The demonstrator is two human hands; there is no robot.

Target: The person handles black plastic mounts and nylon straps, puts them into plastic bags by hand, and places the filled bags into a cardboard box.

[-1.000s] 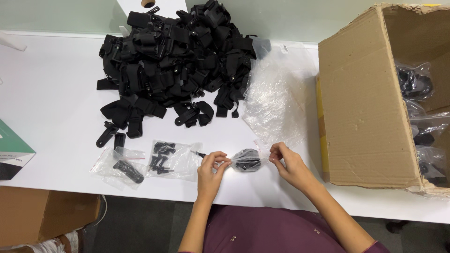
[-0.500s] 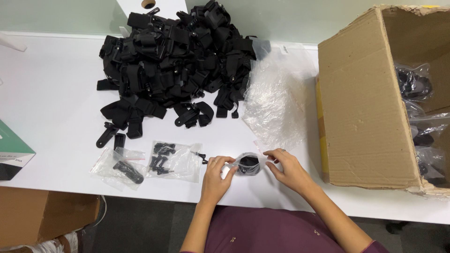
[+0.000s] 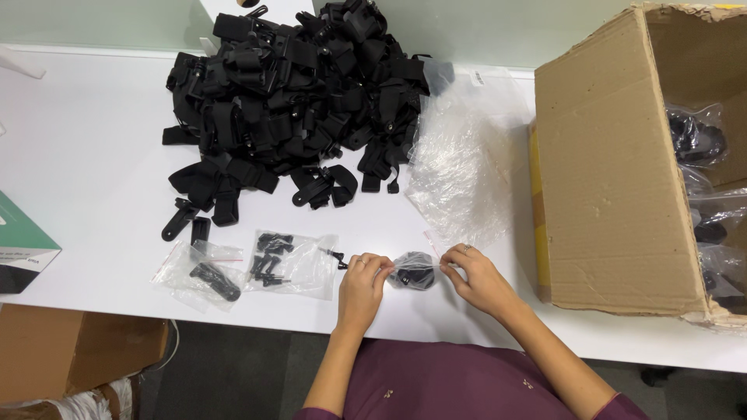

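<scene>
A long white table (image 3: 93,155) runs across the frame, and at the right edge a big open cardboard box (image 3: 615,171) lies tipped on its side, with clear bags of dark parts showing inside. In the upper middle sits a large heap of black straps and clips (image 3: 296,93), and just right of it a crumpled sheet of clear plastic (image 3: 467,163). Lower left of centre lie two small zip bags of black parts (image 3: 292,264), side by side. At the bottom centre the person holds a small clear bag with a black part inside (image 3: 414,270) just above the table's near edge. The left hand (image 3: 362,292) pinches its left end between thumb and fingers, and the right hand (image 3: 478,280) pinches its right end, the bag between them.
</scene>
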